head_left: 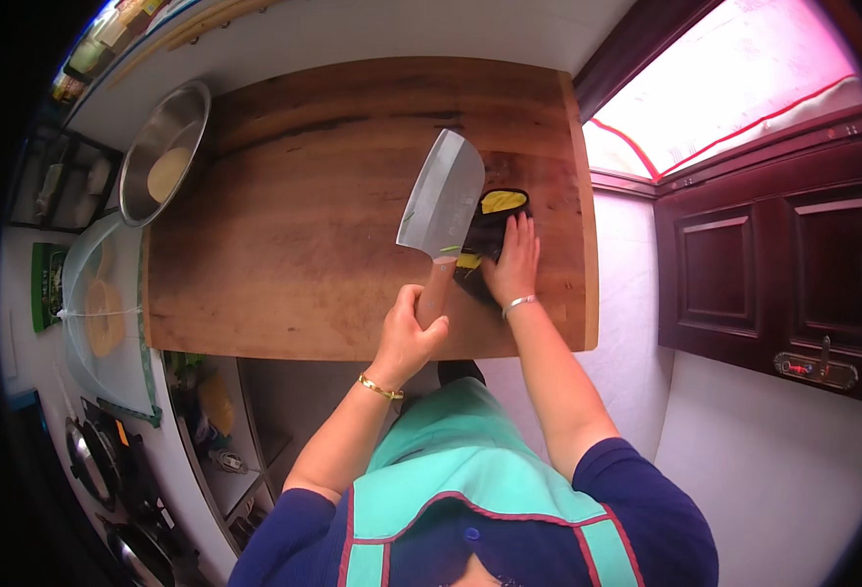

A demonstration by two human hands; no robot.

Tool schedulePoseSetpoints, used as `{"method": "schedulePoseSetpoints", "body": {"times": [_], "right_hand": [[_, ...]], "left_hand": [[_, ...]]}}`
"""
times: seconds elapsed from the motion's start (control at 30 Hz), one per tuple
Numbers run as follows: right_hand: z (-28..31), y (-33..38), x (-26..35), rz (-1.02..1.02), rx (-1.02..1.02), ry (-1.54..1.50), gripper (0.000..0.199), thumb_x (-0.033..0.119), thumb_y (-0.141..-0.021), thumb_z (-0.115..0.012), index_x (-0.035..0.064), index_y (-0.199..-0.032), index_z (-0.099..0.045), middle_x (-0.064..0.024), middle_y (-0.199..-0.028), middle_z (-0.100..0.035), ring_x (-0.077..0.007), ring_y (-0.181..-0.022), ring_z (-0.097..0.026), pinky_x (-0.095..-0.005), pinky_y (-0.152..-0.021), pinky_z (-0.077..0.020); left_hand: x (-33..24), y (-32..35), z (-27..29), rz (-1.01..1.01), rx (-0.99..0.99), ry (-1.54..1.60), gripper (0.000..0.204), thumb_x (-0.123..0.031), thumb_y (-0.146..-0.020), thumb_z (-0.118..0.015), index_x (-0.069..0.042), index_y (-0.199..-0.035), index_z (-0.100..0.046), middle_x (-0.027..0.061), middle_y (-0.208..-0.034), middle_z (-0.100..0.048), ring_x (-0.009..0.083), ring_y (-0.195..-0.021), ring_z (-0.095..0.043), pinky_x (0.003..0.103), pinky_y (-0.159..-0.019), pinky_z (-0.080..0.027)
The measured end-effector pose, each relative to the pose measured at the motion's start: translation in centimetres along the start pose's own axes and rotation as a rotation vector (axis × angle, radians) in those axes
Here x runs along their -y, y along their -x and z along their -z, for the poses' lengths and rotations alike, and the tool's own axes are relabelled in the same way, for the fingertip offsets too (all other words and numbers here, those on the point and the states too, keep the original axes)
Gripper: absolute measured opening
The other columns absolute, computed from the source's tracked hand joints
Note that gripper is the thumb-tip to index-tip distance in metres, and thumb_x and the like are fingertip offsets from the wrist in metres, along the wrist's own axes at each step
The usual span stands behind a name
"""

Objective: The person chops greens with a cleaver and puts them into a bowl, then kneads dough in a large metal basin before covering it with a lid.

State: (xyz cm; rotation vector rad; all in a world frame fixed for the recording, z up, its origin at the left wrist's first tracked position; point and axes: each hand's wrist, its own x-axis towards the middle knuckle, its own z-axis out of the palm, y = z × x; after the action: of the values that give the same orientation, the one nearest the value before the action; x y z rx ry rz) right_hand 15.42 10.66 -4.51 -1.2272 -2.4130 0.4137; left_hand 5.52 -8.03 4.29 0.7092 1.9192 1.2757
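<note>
My left hand [415, 328] is closed around the wooden handle of a broad cleaver [445, 191]. Its wide steel blade is raised and points away from me, with a green sliver stuck near the handle. To the right of the blade, a dark thing with yellow patches [491, 231] lies on the wooden table; its kind I cannot make out, and the blade and hand cover parts of it. My right hand [517, 259] rests on its right side, fingers stretched out and thumb apart.
The wooden tabletop [284, 235] has a dark crack toward the back. A steel bowl [188, 117] with a pale round lump stands at the left, above a mesh food cover [108, 313]. Pans [93, 460] hang lower left. A dark wooden door panel [744, 264] is at the right.
</note>
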Motion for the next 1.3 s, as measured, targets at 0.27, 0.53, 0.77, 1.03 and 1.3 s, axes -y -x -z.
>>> {"method": "schedulePoseSetpoints", "body": {"times": [0.27,0.53,0.77,1.03,1.3], "right_hand": [[-2.3,-20.2,-6.8,-0.097,-0.191,-0.091,0.055,-0.001,-0.073,-0.052,0.0113,-0.127,-0.053,-0.0145,-0.125,-0.057,-0.0322,-0.118,-0.052,-0.039,-0.1,-0.0422],[-7.8,-11.9,9.6,0.613,0.301,-0.431,0.05,-0.008,-0.067,-0.052,0.0053,-0.114,-0.058,-0.017,-0.116,-0.059,-0.035,-0.112,-0.053,-0.0396,-0.095,-0.0445],[0.1,-2.2,9.6,0.328,0.319,-0.702,0.047,-0.014,-0.064,-0.047,0.0063,-0.103,-0.064,-0.0134,-0.109,-0.063,-0.0287,-0.108,-0.059,-0.0335,-0.096,-0.0449],[-4.0,-4.3,1.2,0.248,-0.146,0.023,0.051,0.028,-0.076,-0.065,0.0008,-0.118,-0.056,-0.0194,-0.12,-0.057,-0.0332,-0.116,-0.051,-0.0404,-0.101,-0.0391],[-4.5,5.4,12.6,0.385,0.187,-0.573,0.047,-0.002,-0.067,-0.056,0.0094,-0.113,-0.062,-0.0148,-0.117,-0.06,-0.0299,-0.114,-0.055,-0.0344,-0.098,-0.0429]], "left_hand": [[2.2,-2.2,3.4,0.077,-0.126,0.072,0.039,-0.01,-0.075,-0.067,-0.002,-0.108,-0.048,0.0081,-0.087,-0.058,0.0146,-0.08,-0.057,0.029,-0.071,-0.048],[4.8,-0.3,2.9,0.169,-0.259,0.243,0.038,-0.008,-0.077,-0.066,0.0,-0.109,-0.048,0.0071,-0.094,-0.058,0.0121,-0.082,-0.055,0.028,-0.074,-0.048],[6.0,3.4,5.5,0.028,-0.313,0.249,0.031,-0.005,-0.081,-0.062,-0.002,-0.108,-0.047,0.0012,-0.087,-0.054,0.0054,-0.067,-0.049,0.021,-0.058,-0.044],[9.1,10.9,9.0,0.07,-0.381,0.157,0.03,-0.002,-0.081,-0.06,-0.003,-0.107,-0.045,0.0009,-0.075,-0.052,0.0059,-0.057,-0.049,0.021,-0.051,-0.043],[9.9,15.5,9.5,0.112,-0.413,0.282,0.031,-0.005,-0.079,-0.065,-0.002,-0.105,-0.048,0.001,-0.079,-0.054,0.0065,-0.06,-0.051,0.023,-0.054,-0.045]]}}
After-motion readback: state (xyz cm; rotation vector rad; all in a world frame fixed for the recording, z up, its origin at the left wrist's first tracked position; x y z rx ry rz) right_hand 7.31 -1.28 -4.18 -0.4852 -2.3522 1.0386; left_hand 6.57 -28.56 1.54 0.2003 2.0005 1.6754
